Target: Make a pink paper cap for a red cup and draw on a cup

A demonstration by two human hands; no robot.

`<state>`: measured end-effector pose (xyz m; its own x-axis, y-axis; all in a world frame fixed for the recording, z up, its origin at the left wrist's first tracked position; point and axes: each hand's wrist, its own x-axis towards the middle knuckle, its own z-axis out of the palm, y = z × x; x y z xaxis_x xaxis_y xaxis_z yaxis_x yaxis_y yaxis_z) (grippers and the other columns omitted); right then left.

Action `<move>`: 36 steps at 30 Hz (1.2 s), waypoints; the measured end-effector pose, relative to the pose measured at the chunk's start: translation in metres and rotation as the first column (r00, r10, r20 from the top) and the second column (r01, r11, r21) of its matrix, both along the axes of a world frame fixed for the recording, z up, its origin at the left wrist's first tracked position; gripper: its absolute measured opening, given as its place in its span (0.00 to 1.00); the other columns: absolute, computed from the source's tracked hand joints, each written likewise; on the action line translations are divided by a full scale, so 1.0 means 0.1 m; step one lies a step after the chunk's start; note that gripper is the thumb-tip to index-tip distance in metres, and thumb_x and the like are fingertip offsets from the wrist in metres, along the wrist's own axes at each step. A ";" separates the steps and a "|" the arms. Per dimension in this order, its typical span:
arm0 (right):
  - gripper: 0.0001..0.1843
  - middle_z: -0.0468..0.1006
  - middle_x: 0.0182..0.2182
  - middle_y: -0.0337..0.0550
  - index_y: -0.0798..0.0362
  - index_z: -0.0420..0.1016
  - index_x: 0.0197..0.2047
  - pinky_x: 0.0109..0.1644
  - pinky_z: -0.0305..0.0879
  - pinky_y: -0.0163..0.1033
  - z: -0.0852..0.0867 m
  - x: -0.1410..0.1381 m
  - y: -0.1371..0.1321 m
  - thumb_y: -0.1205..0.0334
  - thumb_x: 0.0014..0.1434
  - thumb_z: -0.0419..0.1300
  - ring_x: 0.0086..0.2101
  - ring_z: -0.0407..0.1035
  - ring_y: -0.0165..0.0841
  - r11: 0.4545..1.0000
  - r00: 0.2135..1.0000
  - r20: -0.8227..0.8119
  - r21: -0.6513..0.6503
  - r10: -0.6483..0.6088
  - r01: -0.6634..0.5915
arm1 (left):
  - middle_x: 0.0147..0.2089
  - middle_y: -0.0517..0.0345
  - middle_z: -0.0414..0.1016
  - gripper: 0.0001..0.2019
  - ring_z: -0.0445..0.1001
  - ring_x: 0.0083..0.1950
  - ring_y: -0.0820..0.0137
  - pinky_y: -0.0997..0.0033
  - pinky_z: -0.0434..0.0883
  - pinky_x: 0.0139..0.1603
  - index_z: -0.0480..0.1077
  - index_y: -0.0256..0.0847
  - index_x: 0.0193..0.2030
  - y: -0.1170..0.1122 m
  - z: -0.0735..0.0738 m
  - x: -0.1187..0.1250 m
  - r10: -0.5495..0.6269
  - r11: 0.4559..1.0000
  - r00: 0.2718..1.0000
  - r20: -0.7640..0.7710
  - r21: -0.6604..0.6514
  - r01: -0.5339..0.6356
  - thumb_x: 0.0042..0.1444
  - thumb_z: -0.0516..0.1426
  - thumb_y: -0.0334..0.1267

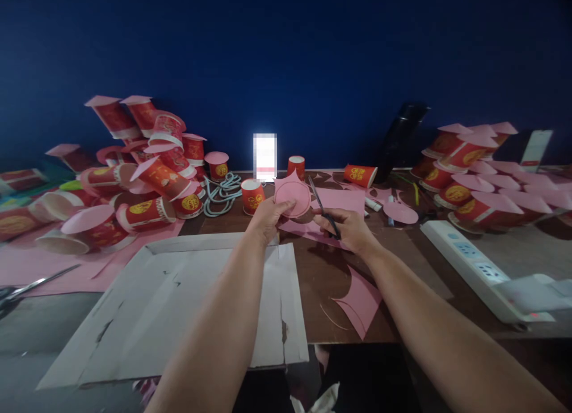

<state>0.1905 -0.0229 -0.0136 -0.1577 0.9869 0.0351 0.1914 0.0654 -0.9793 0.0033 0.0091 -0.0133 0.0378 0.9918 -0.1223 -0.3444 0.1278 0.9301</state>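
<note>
My left hand [268, 217] pinches a piece of pink paper [292, 189] with a circle drawn on it; a pointed corner sticks up at its top. Just right of the paper, my right hand [346, 225] grips a pair of dark-handled scissors [322, 205], its blades pointing up and left beside the paper's edge. Below the hands lie more pink sheets. A cut pink offcut [360, 303] with curved edges rests on the brown table near my right forearm. Behind the paper stand a red paper cup [252, 196] and another red cup [296, 166].
A heap of red cups with pink discs [147, 180] fills the left, and more capped cups [482, 174] stand at right. A flat cardboard sheet [179, 306] lies under my left forearm. A white power strip [469, 270], a coiled cable [221, 195] and a black bottle [400, 139] are nearby.
</note>
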 end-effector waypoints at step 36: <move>0.32 0.68 0.17 0.34 0.58 0.78 0.44 0.23 0.55 0.31 0.05 -0.07 -0.06 0.45 0.38 0.69 0.19 0.61 0.24 0.993 0.987 -0.154 -0.099 0.053 -0.069 | 0.22 0.62 0.68 0.18 0.60 0.21 0.80 0.76 0.57 0.23 0.69 0.34 0.30 0.03 -0.03 0.07 0.125 0.988 0.990 0.057 0.088 -0.130 0.36 0.67 0.43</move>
